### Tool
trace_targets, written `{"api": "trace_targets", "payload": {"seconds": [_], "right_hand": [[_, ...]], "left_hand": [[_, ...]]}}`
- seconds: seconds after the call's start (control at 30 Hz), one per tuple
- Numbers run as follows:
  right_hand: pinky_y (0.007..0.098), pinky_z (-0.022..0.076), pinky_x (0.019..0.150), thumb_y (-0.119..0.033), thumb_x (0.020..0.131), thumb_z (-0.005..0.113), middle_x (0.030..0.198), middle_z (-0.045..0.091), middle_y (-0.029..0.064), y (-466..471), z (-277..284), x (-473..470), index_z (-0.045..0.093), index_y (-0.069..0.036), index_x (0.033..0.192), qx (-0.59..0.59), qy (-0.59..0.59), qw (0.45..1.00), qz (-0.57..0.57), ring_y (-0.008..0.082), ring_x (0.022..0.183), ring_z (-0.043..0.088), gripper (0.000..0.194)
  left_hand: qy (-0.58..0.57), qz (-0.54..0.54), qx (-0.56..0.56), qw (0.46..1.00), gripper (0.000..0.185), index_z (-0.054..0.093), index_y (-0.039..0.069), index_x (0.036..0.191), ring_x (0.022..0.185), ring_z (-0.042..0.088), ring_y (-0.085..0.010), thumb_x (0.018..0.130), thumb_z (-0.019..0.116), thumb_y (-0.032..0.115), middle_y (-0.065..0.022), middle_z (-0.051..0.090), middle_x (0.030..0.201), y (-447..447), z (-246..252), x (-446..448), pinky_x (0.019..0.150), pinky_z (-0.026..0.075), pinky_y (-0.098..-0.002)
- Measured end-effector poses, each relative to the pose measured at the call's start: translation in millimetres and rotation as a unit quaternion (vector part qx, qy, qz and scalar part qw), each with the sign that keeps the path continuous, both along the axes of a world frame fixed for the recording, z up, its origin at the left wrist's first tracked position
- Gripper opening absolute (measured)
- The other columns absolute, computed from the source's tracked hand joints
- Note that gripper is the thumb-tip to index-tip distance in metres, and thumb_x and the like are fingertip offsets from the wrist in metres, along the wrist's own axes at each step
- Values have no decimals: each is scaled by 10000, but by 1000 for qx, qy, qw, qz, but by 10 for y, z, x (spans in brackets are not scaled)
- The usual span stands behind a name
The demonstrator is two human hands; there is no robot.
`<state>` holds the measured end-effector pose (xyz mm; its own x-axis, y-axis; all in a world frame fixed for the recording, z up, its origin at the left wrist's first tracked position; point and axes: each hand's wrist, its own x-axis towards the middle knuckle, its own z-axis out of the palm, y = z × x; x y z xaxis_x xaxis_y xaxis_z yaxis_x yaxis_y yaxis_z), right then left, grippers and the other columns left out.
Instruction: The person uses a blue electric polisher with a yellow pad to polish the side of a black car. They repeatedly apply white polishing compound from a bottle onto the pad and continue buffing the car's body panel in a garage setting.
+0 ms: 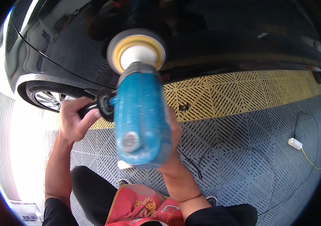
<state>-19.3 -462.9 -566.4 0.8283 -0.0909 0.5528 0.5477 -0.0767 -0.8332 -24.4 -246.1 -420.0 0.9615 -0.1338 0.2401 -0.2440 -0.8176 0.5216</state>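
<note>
A blue power polisher [142, 118] fills the middle of the view, slightly blurred. My left hand [77, 120] grips its black side handle [88, 108]. On the far side of the body, my right hand [174, 131] is wrapped around the tool, its fingers mostly hidden behind the housing. The round polishing pad [118, 39], with a yellow and white backing, is against or very close to the glossy black car panel [219, 36]; contact cannot be made out. Its rim is smeared by motion.
A car wheel [54, 97] stands at the left. Yellow floor grating [242, 90] runs along the car, grey grating [234, 135] nearer me. A small dark object [184, 108] lies on the yellow strip. A cable [273, 166] loops across the floor near a white power connector [295, 143].
</note>
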Motion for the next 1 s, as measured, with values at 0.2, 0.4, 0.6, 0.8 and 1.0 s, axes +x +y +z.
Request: {"api": "trace_targets", "payload": {"seconds": [0.2, 0.4, 0.6, 0.8, 1.0], "right_hand": [[341, 628, 743, -259, 820, 908, 1048, 712, 112, 91, 14, -14, 652, -28, 1121, -65, 46, 997, -8, 207, 899, 741, 458], [356, 625, 718, -289, 813, 915, 1010, 706, 96, 3, 14, 43, 659, -27, 1142, 31, -28, 999, -3, 205, 870, 728, 493], [386, 586, 635, -434, 861, 833, 942, 639, 111, 277, -160, 18, 655, -29, 1121, -78, 62, 994, -43, 246, 771, 670, 513], [391, 573, 571, -449, 845, 842, 880, 618, 109, 130, -89, 40, 638, -57, 1046, -47, 15, 996, -68, 245, 761, 669, 486], [452, 609, 585, -393, 821, 840, 942, 587, 196, 314, -133, 13, 578, 5, 1124, -94, 64, 993, -22, 355, 734, 714, 564]], "left_hand": [[-25, 18, -16, 999, 528, 756, -70, 905, 584, 596, -131, 892, 815, 455, -66, 656, 651, 200, -162, -32, 559, 476, -300], [1, -19, 38, 999, 513, 758, -69, 908, 554, 576, -116, 887, 822, 440, -67, 636, 621, -25, 19, 61, 523, 452, -296], [2, 36, -23, 999, 507, 749, -77, 912, 611, 541, -99, 894, 800, 428, -39, 614, 644, 346, -205, -96, 553, 423, -285], [-2, -4, 3, 1000, 542, 734, -63, 884, 575, 519, -103, 896, 795, 475, -42, 580, 608, 126, -98, 53, 535, 407, -293], [-15, 43, -27, 999, 510, 734, -72, 876, 594, 502, -86, 905, 798, 433, -21, 573, 621, 444, -296, -172, 533, 391, -290]]}}
